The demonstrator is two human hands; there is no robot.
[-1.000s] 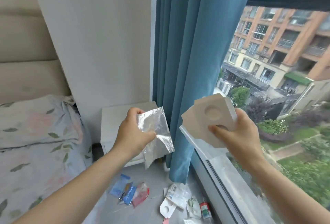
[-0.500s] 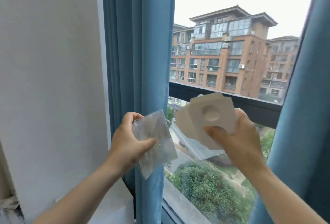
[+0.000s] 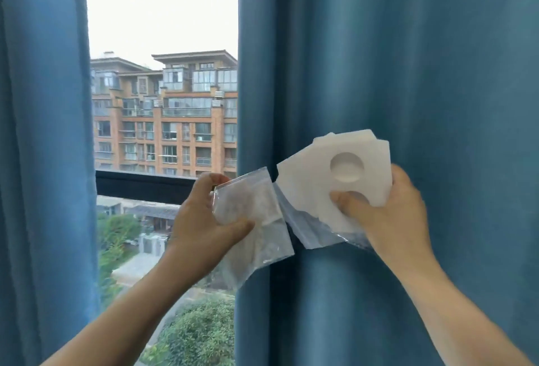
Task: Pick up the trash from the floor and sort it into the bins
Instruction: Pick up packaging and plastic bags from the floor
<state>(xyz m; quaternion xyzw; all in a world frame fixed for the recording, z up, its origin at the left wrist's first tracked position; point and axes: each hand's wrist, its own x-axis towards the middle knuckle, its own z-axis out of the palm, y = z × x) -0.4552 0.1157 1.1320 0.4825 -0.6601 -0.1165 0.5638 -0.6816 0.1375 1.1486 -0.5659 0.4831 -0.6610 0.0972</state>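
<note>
My left hand (image 3: 204,225) pinches a clear bag (image 3: 253,228) by thumb and fingers, seemingly empty; my right hand (image 3: 390,217) clamps a fan of white cards (image 3: 335,173) over another bag (image 3: 309,228), thumb on top. I judge I keep plastic and card apart for sorting; no bins in sight

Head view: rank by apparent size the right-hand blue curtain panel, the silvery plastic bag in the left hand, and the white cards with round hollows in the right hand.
1. right-hand blue curtain panel, by far the largest.
2 and 3. silvery plastic bag and white cards look about alike; hands cover part of each, so no ranking.
</note>
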